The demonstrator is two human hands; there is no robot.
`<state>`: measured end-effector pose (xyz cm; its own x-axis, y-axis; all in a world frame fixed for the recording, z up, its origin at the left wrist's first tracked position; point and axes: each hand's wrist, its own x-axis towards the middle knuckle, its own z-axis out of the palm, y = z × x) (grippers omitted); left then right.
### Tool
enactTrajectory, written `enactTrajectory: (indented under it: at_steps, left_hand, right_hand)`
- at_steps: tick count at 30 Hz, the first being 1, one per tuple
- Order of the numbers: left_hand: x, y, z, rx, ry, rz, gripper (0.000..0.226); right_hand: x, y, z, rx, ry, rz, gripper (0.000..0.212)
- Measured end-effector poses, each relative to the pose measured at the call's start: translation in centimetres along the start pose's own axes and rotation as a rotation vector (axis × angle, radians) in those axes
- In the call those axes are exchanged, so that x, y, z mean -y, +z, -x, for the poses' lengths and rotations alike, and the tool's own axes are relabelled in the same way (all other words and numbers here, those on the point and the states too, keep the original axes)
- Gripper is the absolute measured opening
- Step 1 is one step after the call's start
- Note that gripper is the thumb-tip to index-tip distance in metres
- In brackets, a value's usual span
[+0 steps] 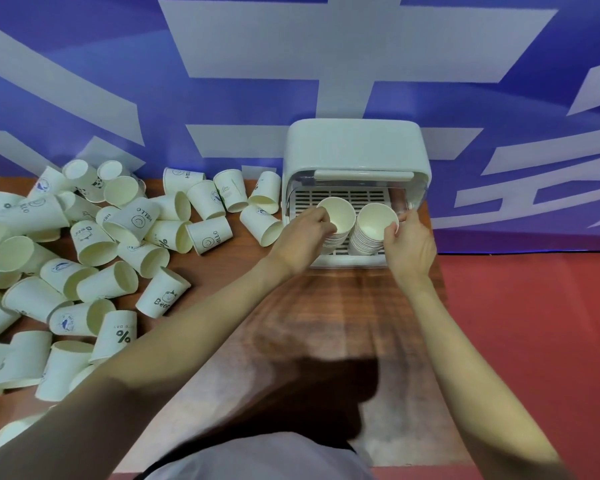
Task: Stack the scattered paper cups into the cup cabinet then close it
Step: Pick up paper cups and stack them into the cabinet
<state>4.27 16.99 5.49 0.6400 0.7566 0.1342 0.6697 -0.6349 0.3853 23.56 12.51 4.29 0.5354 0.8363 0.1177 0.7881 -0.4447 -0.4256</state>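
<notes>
Already both tall stacks of cream paper cups (340,223) stand inside the open white plastic cup cabinet (355,150); a careless nudge could topple either. Left hand (300,237) curls its grip round the left stack's top, right hand (409,240) pinches the right stack's rim (378,220), arms outstretched. Many loose paper cups (84,258) lie scattered across the wooden table (326,306).

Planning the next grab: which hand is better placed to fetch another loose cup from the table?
Left, probably. The scattered cups all lie on the left side of the table, nearest the left hand. The right hand grips the right stack in the cup cabinet, farther from them.
</notes>
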Motion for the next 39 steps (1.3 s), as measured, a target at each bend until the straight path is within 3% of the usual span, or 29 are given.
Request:
enactTrajectory:
  at_steps: [3, 7, 11, 15, 18, 20, 24, 31, 39]
  left_hand:
    - [0.4, 0.0, 1.3, -0.071, -0.016, 0.074, 0.024]
    - [2.1, -0.4, 5.0, -0.160, -0.107, 0.102, 0.023]
    - [5.8, -0.7, 10.5, -0.102, -0.262, 0.065, 0.022]
    - [10.2, -1.5, 15.5, -0.027, -0.380, 0.007, 0.042]
    - [13.1, -3.1, 17.2, 0.053, -0.499, -0.044, 0.028]
    - [14.5, -4.2, 17.7, 0.093, -0.553, -0.077, 0.019]
    - [15.8, -6.1, 17.4, 0.191, -0.610, -0.115, 0.030]
    - [18.9, -6.1, 17.3, 0.435, -0.625, -0.155, 0.031]
    - [19.6, -5.4, 17.4, 0.397, -0.559, -0.155, 0.019]
  right_hand:
    - [0.4, -0.4, 1.0, -0.061, -0.012, -0.005, 0.030]
    - [2.1, -0.2, 3.8, -0.124, -0.149, -0.075, 0.026]
    - [4.9, 1.1, 7.3, 0.058, -0.317, -0.135, 0.018]
    - [7.6, 4.1, 9.6, 0.249, -0.426, -0.074, 0.023]
    - [9.6, 6.1, 10.1, 0.340, -0.450, -0.038, 0.026]
    - [11.1, 7.3, 9.9, 0.404, -0.405, -0.052, 0.025]
    - [13.9, 10.2, 8.6, 0.502, -0.221, -0.065, 0.020]
    - [17.1, 14.1, 6.9, 0.444, 0.046, -0.060, 0.032]
    - [18.3, 16.2, 6.2, 0.382, 0.170, -0.178, 0.022]
